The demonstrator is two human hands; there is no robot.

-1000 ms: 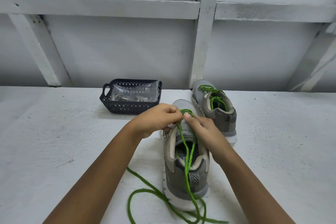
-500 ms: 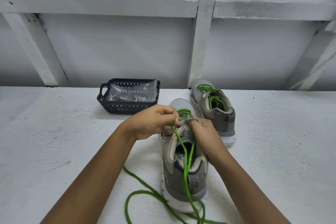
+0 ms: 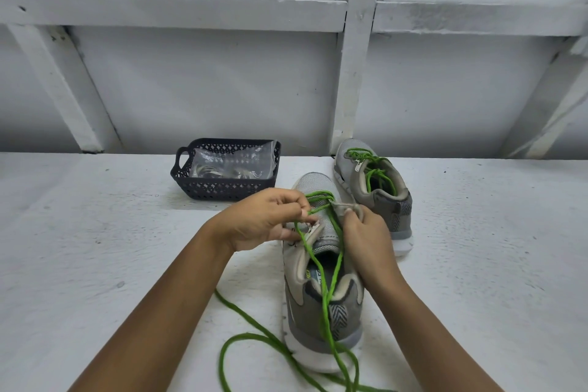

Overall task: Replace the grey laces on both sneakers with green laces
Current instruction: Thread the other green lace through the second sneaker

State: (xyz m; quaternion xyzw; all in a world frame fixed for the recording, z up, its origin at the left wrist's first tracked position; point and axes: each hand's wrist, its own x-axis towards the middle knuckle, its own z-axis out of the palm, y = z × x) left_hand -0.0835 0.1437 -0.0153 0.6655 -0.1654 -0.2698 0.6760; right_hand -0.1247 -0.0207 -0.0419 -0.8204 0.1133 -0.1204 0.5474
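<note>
Centrally, thick green lace pinched by left hand fingers, grey mesh sneaker flap clamped by right hand fingers.

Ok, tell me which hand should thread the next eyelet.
Left. The left hand pinches the lace over the sneaker; the right hand is busy gripping its right edge, steadying it.

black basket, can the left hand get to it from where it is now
Probably yes. The black basket stands on the table just beyond the left hand, nothing between them. But that hand pinches the green lace and would have to let go first; the right hand holds the near sneaker.
</note>
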